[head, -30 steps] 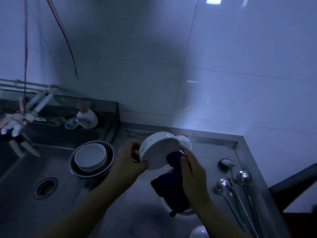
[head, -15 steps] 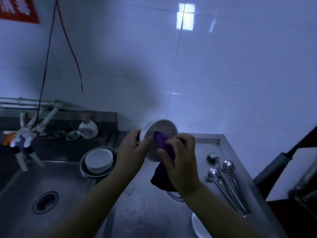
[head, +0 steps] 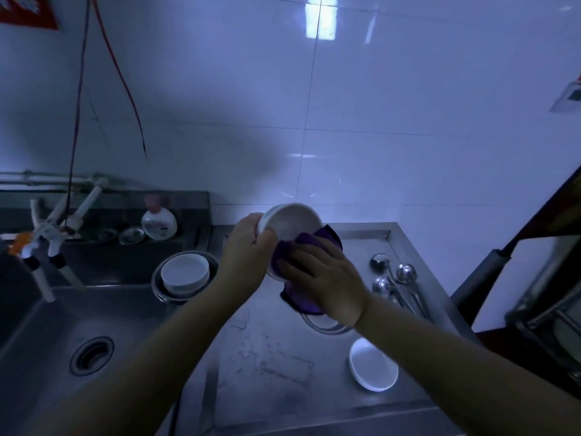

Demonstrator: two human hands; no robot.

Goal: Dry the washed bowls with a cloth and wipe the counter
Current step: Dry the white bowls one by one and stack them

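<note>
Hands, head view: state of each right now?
Left hand: closed on the rim of the white bowl.
Right hand: pressing the purple cloth against that bowl.

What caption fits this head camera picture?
Left hand holds a white bowl; right hand wipes it with purple cloth.

Both bare forearms rise from the lower edge of the view and converge toward 12 o'clock. The left hand [head: 248, 247] sits at about 11 o'clock from centre, its fingers curled closed around what it holds, thumb pointing toward 2 o'clock. The right hand [head: 323, 278] lies just beside it at roughly 1 o'clock, palm turned away from the camera, fingers [head: 295, 262] spread and pressed flat, pointing toward 10 o'clock. Thumb and fingertips of the two hands nearly meet.
</note>
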